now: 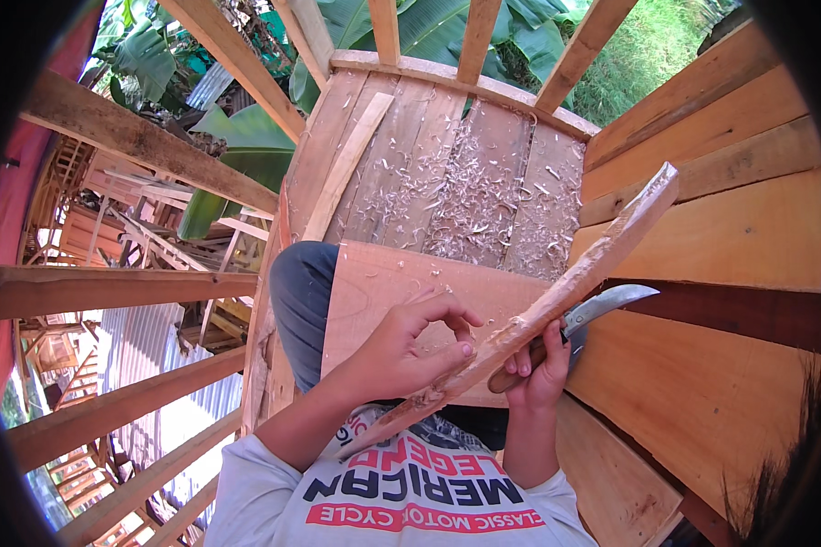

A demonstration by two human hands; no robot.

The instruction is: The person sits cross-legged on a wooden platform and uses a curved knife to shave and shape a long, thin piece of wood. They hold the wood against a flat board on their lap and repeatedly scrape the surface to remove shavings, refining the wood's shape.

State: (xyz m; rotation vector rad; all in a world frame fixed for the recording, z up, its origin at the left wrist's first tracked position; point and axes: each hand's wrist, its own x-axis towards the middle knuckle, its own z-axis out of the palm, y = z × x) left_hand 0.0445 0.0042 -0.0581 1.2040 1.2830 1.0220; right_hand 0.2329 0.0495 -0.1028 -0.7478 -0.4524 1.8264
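A long pale strip of wood (602,250) with rough carved faces slants across my lap, from my shirt up to the right. My left hand (417,342) is beside its lower half, thumb and forefinger curved apart with a gap between them. The thumb tip is close to the strip's edge; I cannot tell whether it touches. On the strip's right side, my right hand (545,372) is wrapped round the wooden handle of a knife (611,302). The knife's curved blade points right. Part of the handle and some right-hand fingers are hidden behind the strip.
A flat wooden board (374,283) lies across my lap. Curled shavings (483,187) litter the plank floor ahead, where a loose batten (348,166) lies at the left. Slatted rails (119,294) stand along the left, and a plank wall (730,228) closes the right side.
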